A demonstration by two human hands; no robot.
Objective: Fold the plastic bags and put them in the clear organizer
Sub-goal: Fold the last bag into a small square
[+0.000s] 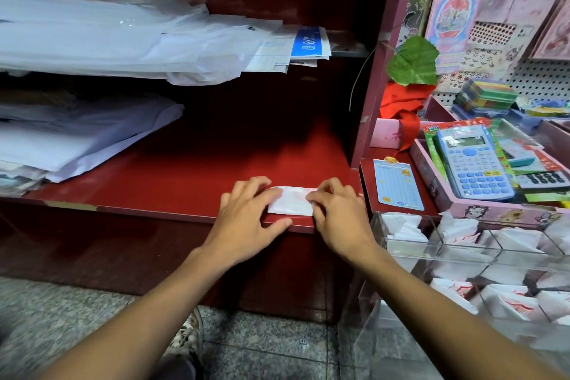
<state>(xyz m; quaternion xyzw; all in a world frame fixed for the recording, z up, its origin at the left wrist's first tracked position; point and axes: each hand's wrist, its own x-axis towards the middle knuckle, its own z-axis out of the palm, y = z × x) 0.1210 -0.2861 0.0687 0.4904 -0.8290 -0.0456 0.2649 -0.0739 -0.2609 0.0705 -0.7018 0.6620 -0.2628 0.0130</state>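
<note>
The fingers (262,191) of the left hand (249,213) lie spread and fairly straight, pressing the left end of a folded white plastic bag (291,202) with faint red print. The fingers (320,197) of the right hand (336,213) curl down onto the bag's right end, pinching its fold. The bag lies flat as a small rectangle at the near edge of a dark red shelf (185,182). To the near right stands the clear organizer (456,253), its compartments already holding folded white bags. Just beyond it, a pink tray (431,176) carries a blue calculator (472,163). Stacks of white paper and plastic sheets (92,40) fill the far left shelves.
</note>
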